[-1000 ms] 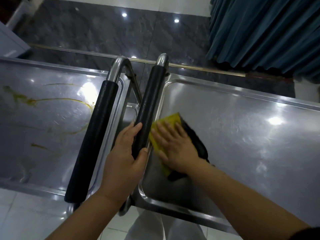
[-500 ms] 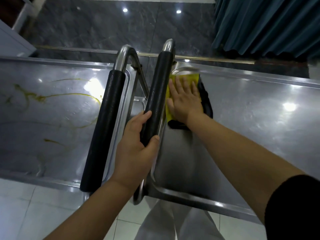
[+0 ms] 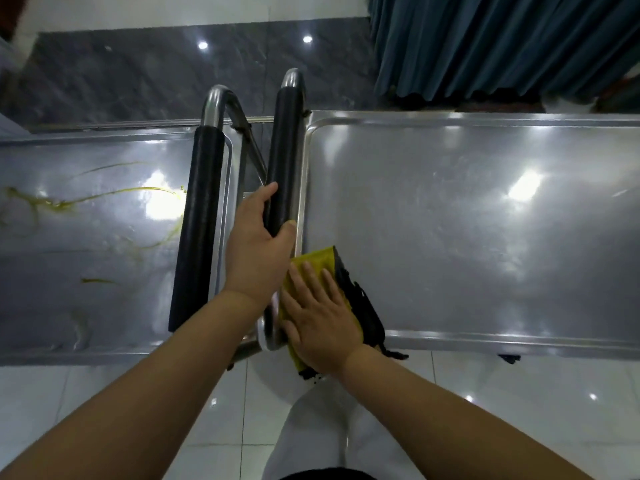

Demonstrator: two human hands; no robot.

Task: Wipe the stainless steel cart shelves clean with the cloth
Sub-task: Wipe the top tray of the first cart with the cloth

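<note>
Right hand (image 3: 320, 320) nearer, flat on cloth (image 3: 317, 259)

Fairly bright, even light; lamps overhead, known to me only by reflections. Big white glare patch on right shelf (image 3: 467, 237), right of black handle (image 3: 282, 161); second one on left shelf (image 3: 86, 254), just left of handle. Two small lamp glints on dark floor (image 3: 138, 74) beyond handle. Curtain (image 3: 485, 46) dim, far right of handle. Shelf rims bow, wide lens. Whole frame soft; corner far left of handle smeared.
</note>
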